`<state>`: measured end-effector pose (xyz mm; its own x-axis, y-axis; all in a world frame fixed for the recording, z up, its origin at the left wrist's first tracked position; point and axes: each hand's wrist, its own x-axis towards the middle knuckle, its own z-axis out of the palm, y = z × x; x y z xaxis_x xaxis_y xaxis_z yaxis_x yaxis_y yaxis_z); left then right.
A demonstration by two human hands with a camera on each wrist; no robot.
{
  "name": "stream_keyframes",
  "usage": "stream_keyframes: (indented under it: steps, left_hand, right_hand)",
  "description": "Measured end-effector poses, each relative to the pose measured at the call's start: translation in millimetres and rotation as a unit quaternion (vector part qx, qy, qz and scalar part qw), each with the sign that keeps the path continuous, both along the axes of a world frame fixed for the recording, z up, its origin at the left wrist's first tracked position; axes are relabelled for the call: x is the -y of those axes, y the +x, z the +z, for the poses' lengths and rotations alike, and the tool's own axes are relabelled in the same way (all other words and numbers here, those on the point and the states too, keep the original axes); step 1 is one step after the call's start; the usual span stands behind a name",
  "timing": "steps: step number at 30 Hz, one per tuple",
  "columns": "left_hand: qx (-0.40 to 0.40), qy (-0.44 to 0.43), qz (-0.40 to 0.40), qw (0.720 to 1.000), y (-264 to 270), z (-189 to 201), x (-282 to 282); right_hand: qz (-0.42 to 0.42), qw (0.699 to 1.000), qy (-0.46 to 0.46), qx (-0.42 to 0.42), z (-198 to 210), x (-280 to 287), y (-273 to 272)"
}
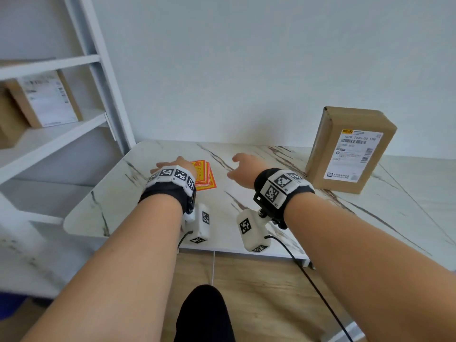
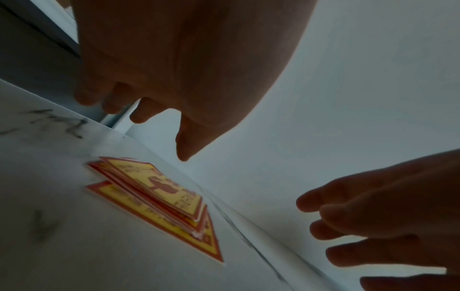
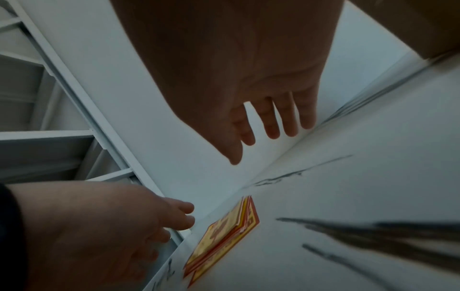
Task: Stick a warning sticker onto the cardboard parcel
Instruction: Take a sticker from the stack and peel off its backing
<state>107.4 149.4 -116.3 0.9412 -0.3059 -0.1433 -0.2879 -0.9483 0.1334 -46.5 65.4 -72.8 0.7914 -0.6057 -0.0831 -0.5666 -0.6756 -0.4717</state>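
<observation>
A small stack of red-and-yellow warning stickers [image 1: 206,175] [image 2: 159,194] [image 3: 224,232] lies on the marble table [image 1: 246,218]. My left hand [image 1: 172,165] [image 2: 159,110] hovers just above the stack's left side, fingers loose, holding nothing. To the right of the stack, my right hand [image 1: 240,166] [image 3: 268,133] floats over the table with spread fingers, empty. The cardboard parcel [image 1: 350,149] stands upright at the back right of the table, a white shipping label on its front face.
A white shelf unit [image 1: 56,134] stands at the left with another labelled cardboard box [image 1: 44,99] on it. A white wall runs behind the table. Cables hang off the table's front edge over a wooden floor.
</observation>
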Motion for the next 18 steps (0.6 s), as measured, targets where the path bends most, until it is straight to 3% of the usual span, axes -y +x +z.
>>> stream_keyframes:
  steps: [7, 11, 13, 18]
  left_hand:
    - [-0.043, 0.103, -0.124, 0.986, 2.7, -17.4, 0.5]
    - [-0.074, 0.016, -0.125, 0.989, -15.4, -10.0, -0.8]
    - [-0.067, 0.036, -0.163, 0.984, -13.2, -7.0, 4.9]
    - [-0.077, 0.035, -0.160, 0.983, -23.9, -5.5, 18.7]
  right_hand:
    - [-0.003, 1.000, 0.009, -0.021, -5.2, 2.6, 5.3]
    - [-0.010, 0.999, 0.017, -0.027, -8.2, 7.6, 0.9]
    - [-0.014, 0.999, 0.018, -0.033, -9.4, 10.0, -2.1]
    - [-0.017, 0.998, 0.024, -0.048, -10.1, 16.3, -11.6]
